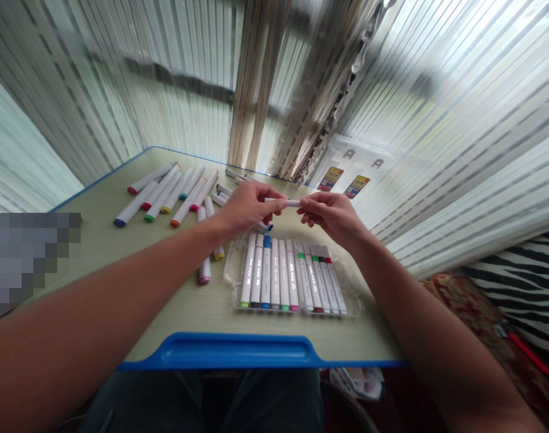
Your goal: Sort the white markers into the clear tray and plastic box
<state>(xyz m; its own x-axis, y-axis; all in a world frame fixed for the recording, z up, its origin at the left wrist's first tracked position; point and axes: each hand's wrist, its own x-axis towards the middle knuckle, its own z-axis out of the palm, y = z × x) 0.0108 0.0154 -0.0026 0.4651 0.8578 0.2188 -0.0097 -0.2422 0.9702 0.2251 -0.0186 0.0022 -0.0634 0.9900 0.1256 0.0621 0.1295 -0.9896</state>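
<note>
A white marker [293,203] is held level above the table between both hands. My left hand [251,207] is closed around one end of it, and my right hand [331,215] pinches the other end. Just below the hands lies a clear plastic case [231,273], opened flat, with a row of white markers [274,273] side by side in its two halves. Their ends show green, black, blue, pink and dark red. Left of the case, several loose markers [181,192] are scattered, and a few more lie partly hidden behind my left hand.
The pale table [175,313] has a blue rim with a raised blue ledge [238,350] at the near edge. A clear plastic package with yellow labels [358,185] stands at the back right, against striped curtains [188,78]. A zebra-patterned cloth [518,282] is at the right.
</note>
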